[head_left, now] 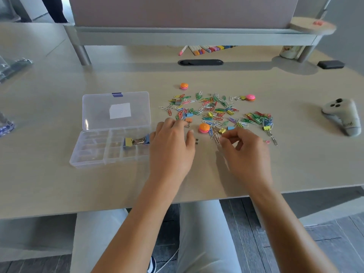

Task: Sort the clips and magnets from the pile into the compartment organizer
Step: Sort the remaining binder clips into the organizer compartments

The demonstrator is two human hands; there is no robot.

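Both hands worked the pile (216, 113) right of the organizer (110, 146), left hand (173, 140) spread flat, right hand (244, 148) pinching paper clips (217, 137), and only a few binder clips (136, 141) were filed, so most sorting, magnets (203, 128) included, remained.

Three round magnets (204, 128), one organizer (110, 146), two hands (173, 142), countless paper clips (214, 110).

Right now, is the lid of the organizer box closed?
No, the clear lid of the organizer stands open behind the compartments, and binder clips lie in one of them.
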